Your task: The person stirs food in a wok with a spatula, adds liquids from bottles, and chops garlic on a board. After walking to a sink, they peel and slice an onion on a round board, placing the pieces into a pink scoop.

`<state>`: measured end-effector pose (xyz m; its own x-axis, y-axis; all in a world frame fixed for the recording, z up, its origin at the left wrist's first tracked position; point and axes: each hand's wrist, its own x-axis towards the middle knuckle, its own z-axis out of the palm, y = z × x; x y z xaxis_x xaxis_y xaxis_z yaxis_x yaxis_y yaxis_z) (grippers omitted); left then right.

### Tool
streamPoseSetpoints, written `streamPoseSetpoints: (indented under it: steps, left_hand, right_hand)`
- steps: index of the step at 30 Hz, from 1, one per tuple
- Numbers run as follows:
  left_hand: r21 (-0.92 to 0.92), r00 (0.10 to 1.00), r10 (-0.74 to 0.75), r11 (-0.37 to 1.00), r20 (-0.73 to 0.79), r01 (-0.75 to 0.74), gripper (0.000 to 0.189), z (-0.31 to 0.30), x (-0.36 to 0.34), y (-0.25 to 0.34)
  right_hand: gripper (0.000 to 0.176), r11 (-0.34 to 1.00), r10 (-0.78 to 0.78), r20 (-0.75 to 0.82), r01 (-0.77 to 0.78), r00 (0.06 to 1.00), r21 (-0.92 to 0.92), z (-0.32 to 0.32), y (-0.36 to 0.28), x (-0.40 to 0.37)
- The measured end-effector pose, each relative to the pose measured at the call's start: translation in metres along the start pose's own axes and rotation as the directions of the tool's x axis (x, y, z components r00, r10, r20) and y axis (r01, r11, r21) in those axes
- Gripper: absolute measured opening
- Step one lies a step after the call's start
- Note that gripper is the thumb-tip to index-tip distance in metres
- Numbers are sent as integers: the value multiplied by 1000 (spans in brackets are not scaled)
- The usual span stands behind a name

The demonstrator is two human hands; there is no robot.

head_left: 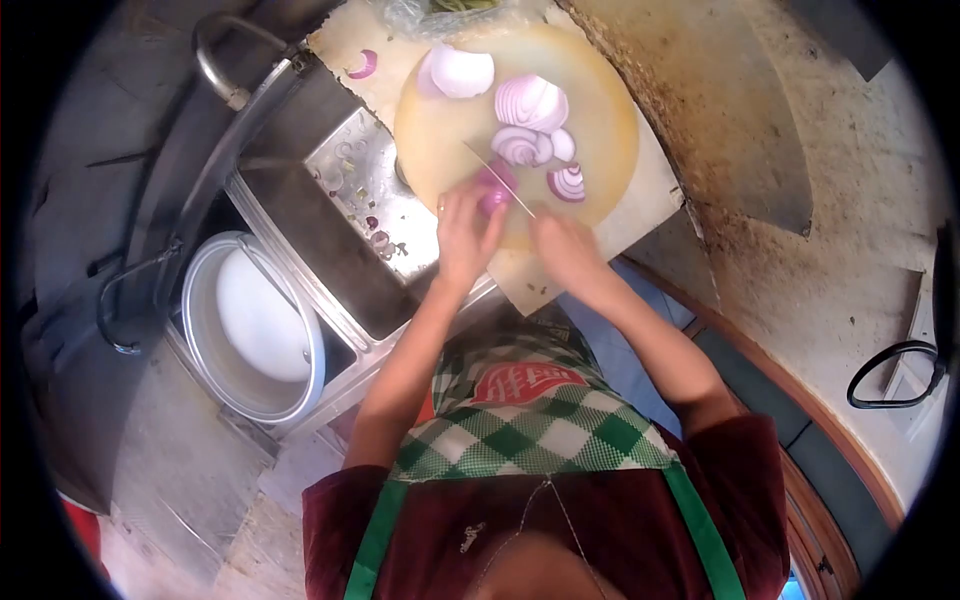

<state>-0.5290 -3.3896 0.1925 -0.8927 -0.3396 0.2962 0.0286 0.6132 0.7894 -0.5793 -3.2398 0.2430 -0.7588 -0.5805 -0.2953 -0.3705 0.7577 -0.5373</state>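
My left hand [466, 232] is closed on a piece of red onion [494, 192] near the front of the round cutting board [604, 130]. In my right hand [566, 246] is a knife [513, 193], its thin blade lying across the onion piece, pointing up and left. How deep the blade sits cannot be made out. Farther back on the board lie onion halves [462, 74] and a sliced half [531, 103]. Cut onion slices [520, 146] and a small wedge [567, 183] rest toward the right.
Left of the board is a metal sink [400, 225] with onion scraps in it and a curved faucet [215, 75] above. A large metal pot [313, 370] stands at lower left. A plastic bag [410, 14] lies behind the board, and a stained wall [680, 80] rises at right.
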Motion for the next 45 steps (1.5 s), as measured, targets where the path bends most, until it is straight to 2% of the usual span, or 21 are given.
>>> streamPoseSetpoints:
  steps: [3, 6, 9, 10, 13, 16, 19, 20, 23, 26, 30, 33, 35, 36, 38, 39, 40, 42, 43, 45]
  left_hand:
    - [11, 1000, -24, 1000, 7, 24, 27, -3, 0, 4]
    - [-100, 992, -76, 991, 102, 86, 39, -6, -1, -6]
    - [-99, 943, 81, 994, 324, -51, 48, -32, 29, -3]
    - [-103, 879, 219, 976, 423, -194, 52, -34, 40, -10]
    - [0, 862, 220, 969, 457, -248, 53, -35, 45, -9]
    - [36, 973, -49, 998, 227, 42, 51, -22, 14, 8]
    - [-33, 939, -316, 946, 134, 323, 48, -20, -4, 22]
    - [-6, 966, -251, 968, 64, 252, 43, -22, -4, 28]
    - [56, 997, -83, 995, 13, 82, 34, -19, -6, 13]
    - [30, 1000, -21, 999, -4, 21, 27, -14, -6, 6]
    - [4, 999, -49, 999, 6, 49, 25, -11, -5, 6]
    - [10, 999, -47, 999, 10, 47, 26, -11, -8, 3]
    - [54, 1000, 6, 999, -2, -6, 27, -12, -5, 1]
    - [66, 1000, -13, 998, -2, 14, 29, -13, -10, 3]
    - [85, 999, -31, 996, -18, 32, 34, -11, -4, 11]
    - [121, 999, -39, 992, -10, 40, 36, -9, -1, 15]
    - [157, 999, -53, 986, 3, 52, 38, -7, 0, 18]
    - [204, 995, -73, 977, 73, 56, 44, -3, 0, 17]
    - [129, 991, -23, 992, 129, 6, 44, -4, 6, 15]
    - [-29, 972, 85, 996, 218, -80, 44, -12, 17, 10]
  right_hand:
    - [22, 998, 54, 16, -53, 998, -32, 0, -3, 26]
    - [24, 998, 58, -50, -56, 997, 40, -17, 2, 14]
    - [25, 993, 112, -89, -115, 990, -20, -38, -10, -17]
    - [25, 990, 134, -91, -137, 987, -17, -39, -11, -26]
    - [24, 986, 163, -97, -164, 982, -4, -40, -15, -44]
    - [23, 990, 142, -77, -142, 987, 8, -33, -21, -58]
    - [23, 995, 95, -25, -95, 995, -12, -30, -25, -64]
    - [23, 996, 82, -16, -82, 997, -27, -31, -26, -63]
    - [22, 996, 54, 8, -53, 999, -78, -41, -28, -58]
    - [22, 993, 26, 36, -22, 999, -118, -46, -21, -52]
    - [19, 982, 10, 97, 9, 995, -188, -44, -18, -43]
    - [22, 990, -77, 0, 76, 997, -117, 9, 12, -8]
    - [26, 996, -43, 31, 46, 999, -78, -1, 17, 6]
    - [28, 998, -20, 55, 23, 998, -51, -4, 18, 4]
    - [29, 990, 51, 64, -59, 997, 132, -21, 28, 5]
    - [30, 971, 85, 76, -99, 993, 219, -30, 32, 5]
    - [31, 973, 67, 21, -70, 998, 218, -38, 29, -3]
    - [30, 994, 71, -25, -69, 997, 85, -51, 17, -16]
    - [29, 998, 69, -53, -68, 996, 16, -56, 13, -22]
    - [28, 997, 73, -67, -72, 995, 12, -61, 9, -33]
